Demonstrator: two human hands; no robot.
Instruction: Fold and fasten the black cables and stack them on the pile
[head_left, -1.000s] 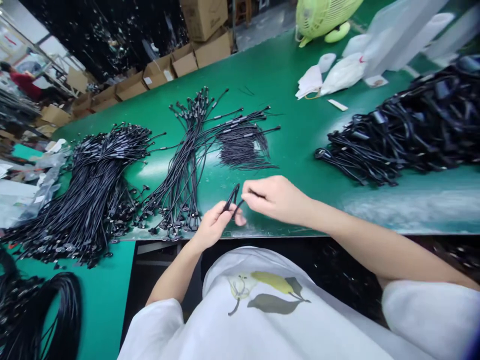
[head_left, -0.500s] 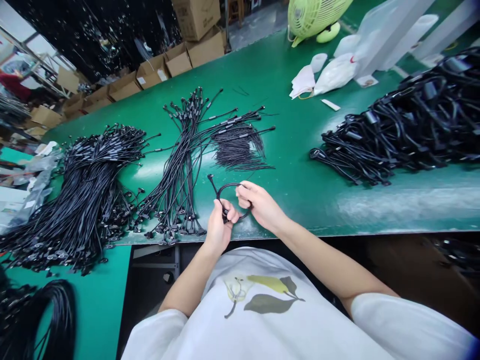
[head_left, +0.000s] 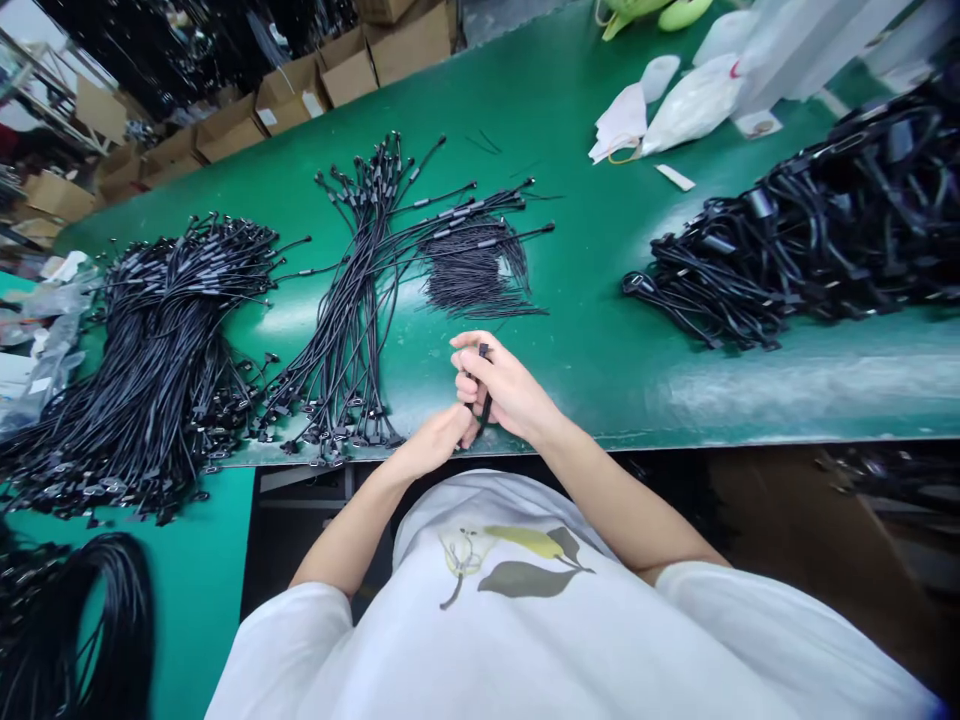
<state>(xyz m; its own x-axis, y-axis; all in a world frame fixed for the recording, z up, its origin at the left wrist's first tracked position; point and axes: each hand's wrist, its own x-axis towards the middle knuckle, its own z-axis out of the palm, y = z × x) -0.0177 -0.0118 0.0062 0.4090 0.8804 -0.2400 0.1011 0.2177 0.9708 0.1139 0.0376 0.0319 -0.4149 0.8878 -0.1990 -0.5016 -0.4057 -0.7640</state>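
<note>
The right hand point(head_left: 501, 388) is pinching a short black cable point(head_left: 486, 405) in a closed grip, the cable's long axis standing nearly upright through the fingers, its tip poking out toward the far side of the green tabletop point(head_left: 577, 130). The left hand point(head_left: 431, 442) is curling just below, nearer the body, its hold hidden behind the right hand. Bundled black cables point(head_left: 161, 370) are lying to either side.
</note>
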